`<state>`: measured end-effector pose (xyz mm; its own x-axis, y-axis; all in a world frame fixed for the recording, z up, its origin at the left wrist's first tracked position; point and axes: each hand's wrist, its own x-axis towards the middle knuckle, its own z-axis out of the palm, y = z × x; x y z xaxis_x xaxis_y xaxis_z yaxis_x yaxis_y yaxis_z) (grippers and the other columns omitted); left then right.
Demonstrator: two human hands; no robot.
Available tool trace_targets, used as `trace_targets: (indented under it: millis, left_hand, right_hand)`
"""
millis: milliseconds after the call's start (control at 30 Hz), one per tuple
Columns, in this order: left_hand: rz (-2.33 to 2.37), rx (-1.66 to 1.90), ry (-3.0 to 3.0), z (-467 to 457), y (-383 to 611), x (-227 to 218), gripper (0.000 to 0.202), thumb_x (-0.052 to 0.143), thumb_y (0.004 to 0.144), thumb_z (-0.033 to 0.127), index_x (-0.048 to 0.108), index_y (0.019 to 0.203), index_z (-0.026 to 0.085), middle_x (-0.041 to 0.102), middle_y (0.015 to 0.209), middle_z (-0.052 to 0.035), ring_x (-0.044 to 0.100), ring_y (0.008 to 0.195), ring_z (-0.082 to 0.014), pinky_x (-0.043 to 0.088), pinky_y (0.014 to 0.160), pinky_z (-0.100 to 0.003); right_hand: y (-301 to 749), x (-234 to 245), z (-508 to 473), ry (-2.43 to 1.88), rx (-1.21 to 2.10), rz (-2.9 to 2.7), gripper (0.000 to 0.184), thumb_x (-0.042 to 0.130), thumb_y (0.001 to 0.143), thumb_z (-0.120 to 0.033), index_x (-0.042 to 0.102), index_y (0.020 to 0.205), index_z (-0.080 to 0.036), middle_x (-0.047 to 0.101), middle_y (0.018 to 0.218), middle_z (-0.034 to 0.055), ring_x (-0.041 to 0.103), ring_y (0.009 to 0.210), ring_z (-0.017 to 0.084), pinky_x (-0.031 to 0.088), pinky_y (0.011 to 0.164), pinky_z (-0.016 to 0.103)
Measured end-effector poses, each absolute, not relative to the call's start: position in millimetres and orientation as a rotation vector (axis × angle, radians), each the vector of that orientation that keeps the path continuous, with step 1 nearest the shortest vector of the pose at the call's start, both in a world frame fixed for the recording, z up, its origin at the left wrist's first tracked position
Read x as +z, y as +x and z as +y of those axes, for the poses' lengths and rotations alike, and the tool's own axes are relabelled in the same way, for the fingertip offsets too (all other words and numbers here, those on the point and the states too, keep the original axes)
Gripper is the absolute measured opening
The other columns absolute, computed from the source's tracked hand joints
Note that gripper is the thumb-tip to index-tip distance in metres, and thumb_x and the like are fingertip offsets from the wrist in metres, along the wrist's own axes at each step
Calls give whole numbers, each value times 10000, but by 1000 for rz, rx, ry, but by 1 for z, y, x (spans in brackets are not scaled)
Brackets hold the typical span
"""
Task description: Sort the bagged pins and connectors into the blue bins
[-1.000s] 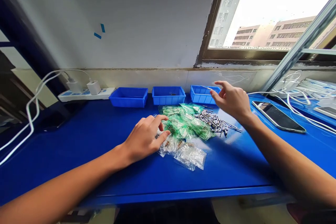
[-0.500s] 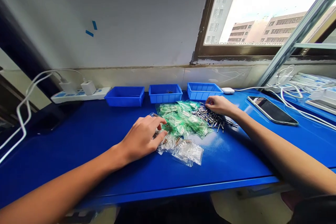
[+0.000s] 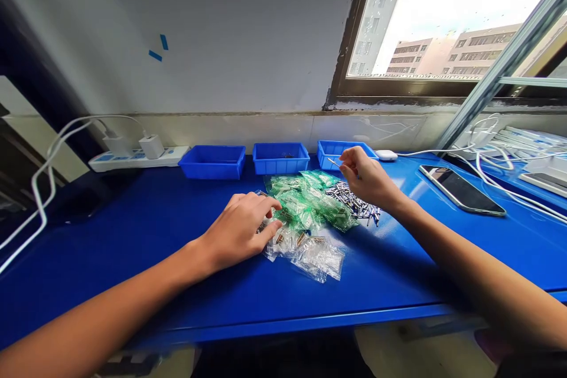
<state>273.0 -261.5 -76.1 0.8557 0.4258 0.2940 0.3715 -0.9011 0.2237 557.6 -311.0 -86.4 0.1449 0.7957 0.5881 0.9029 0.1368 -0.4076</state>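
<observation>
My right hand (image 3: pixel 364 176) is raised over the pile of small metal pins (image 3: pixel 354 201), in front of the right blue bin (image 3: pixel 343 153). Its thumb and fingertips pinch one thin silvery pin (image 3: pixel 333 162), which points left. My left hand (image 3: pixel 241 227) rests at the left edge of the plastic bags, its fingers curved and apart from the thumb. Small clear bags (image 3: pixel 316 257) with brassy pieces lie under and beside its fingertips. Green-tinted plastic bags (image 3: pixel 305 204) are heaped between my two hands.
A middle blue bin (image 3: pixel 280 159) with a few small dark pieces and a left blue bin (image 3: pixel 211 163) stand along the wall. A power strip (image 3: pixel 137 158) is at the back left. To the right are a phone (image 3: pixel 463 190), a white case (image 3: pixel 386 155) and loose white cables (image 3: pixel 491 159).
My right hand has risen from the pin pile and now holds a single pin up in front of the right bin. The left hand has stayed in place.
</observation>
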Motion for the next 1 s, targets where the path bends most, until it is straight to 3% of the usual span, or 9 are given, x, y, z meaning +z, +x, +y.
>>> trace_targets:
  millis: [100, 300, 467, 833, 1000]
  left_hand:
    - [615, 522, 2851, -261, 273, -77, 210, 507, 859, 281, 567, 1029, 174, 658, 909, -41, 578, 868, -223, 391, 809, -396]
    - [539, 603, 2764, -261, 271, -76, 231, 457, 901, 380, 566, 955, 183, 647, 881, -23, 568, 843, -200, 382, 812, -373]
    - [486, 542, 2776, -266, 273, -70, 197, 443, 893, 299, 570, 802, 180, 628, 780, -5, 543, 755, -170, 377, 766, -332]
    - [644, 572, 2705, -264, 274, -71, 242, 438, 894, 341, 571, 765, 185, 598, 689, 10, 518, 675, -158, 377, 703, -302]
    - [561, 589, 2639, -264, 275, -71, 207, 423, 889, 263, 574, 774, 181, 584, 698, 16, 523, 665, -134, 380, 634, -256]
  right_hand:
    - [527, -87, -320, -1490, -190, -1702, 151, 446, 804, -181, 418, 951, -201, 521, 693, -3, 477, 583, 136, 407, 582, 287]
    - [476, -89, -340, -1176, -237, -2041, 146, 413, 838, -99, 446, 945, -193, 562, 767, 26, 490, 669, 130, 411, 606, 258]
    - [467, -89, -345, -1075, -281, -2248, 219, 372, 833, -23, 511, 904, -176, 557, 695, 21, 457, 660, 137, 382, 594, 247]
    - [470, -96, -343, -1031, -327, -2237, 133, 413, 883, -93, 529, 878, -157, 568, 714, 36, 463, 654, 136, 400, 600, 252]
    - [469, -94, -344, -1011, -335, -2197, 112, 439, 877, -101, 534, 905, -155, 576, 724, 33, 478, 652, 129, 397, 601, 243]
